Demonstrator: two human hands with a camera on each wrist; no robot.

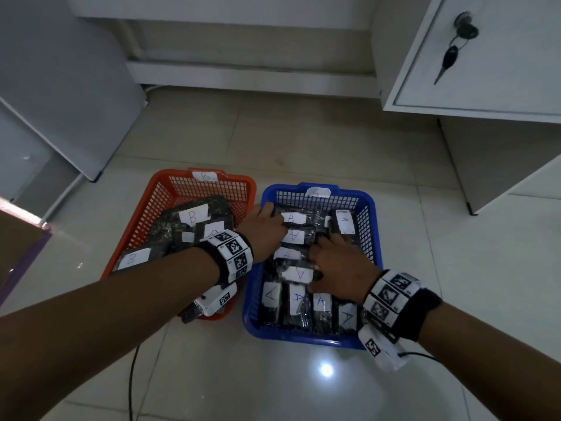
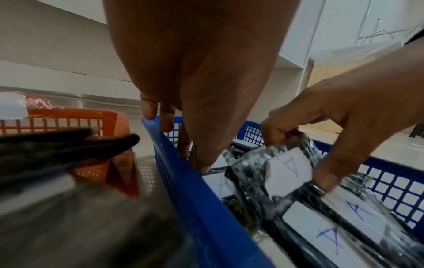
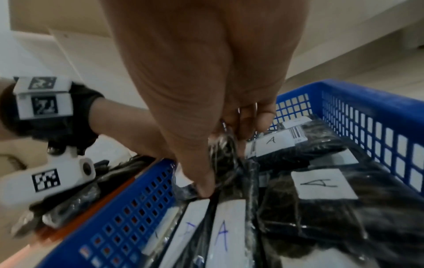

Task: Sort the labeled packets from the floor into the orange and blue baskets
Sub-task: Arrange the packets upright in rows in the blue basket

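Observation:
The orange basket (image 1: 224,192), tagged B, stands on the left with several dark packets labelled B (image 1: 192,215). Beside it on the right, the blue basket (image 1: 288,333), tagged A, is filled with dark packets labelled A (image 1: 296,299). My left hand (image 1: 268,218) reaches across into the blue basket's far left corner. Its fingers (image 2: 201,159) point straight down onto the packets beside the blue wall (image 2: 183,181). My right hand (image 1: 326,262) is over the middle of the blue basket. It pinches one packet labelled A (image 2: 289,168) by its clear wrap (image 3: 223,154), tilted above the others.
A white cabinet door with a key in its lock (image 1: 455,50) hangs over the floor at the right. A white panel (image 1: 69,86) slants in at the left. A black cable (image 1: 132,384) trails over the glossy tiles (image 1: 273,387) in front of the baskets.

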